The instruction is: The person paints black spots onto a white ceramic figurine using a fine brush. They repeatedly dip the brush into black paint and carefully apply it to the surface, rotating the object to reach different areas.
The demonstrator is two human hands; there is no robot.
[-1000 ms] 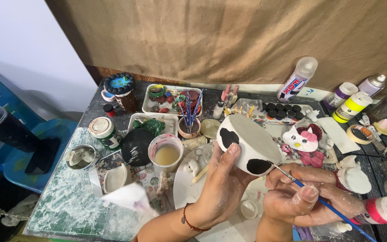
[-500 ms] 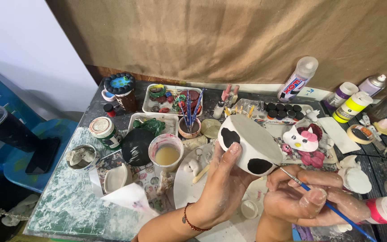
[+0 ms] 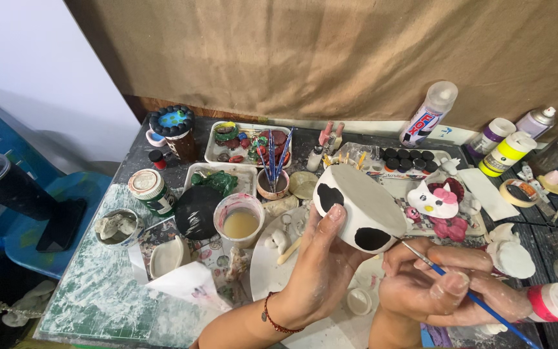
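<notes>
My left hand [image 3: 321, 265] holds up a round white ceramic piece [image 3: 358, 205] with black patches, tilted so its flat white face points up and away. My right hand [image 3: 435, 286] grips a thin blue-handled paintbrush [image 3: 463, 292], whose tip touches a black patch at the piece's lower right edge. Both hands are smeared with white. Under them lies a white palette plate [image 3: 263, 274].
A cup of murky water [image 3: 239, 222], a pot of brushes [image 3: 272, 181], trays of small painted pieces [image 3: 243, 139], paint jars [image 3: 150, 187], a spray bottle [image 3: 429, 113], a cat figurine [image 3: 434, 200] and tape [image 3: 519, 191] crowd the table. A black tumbler [image 3: 1, 184] stands at left.
The brush tip has moved up to the black patch on the piece. My left hand has turned the piece slightly; the rest is still.
</notes>
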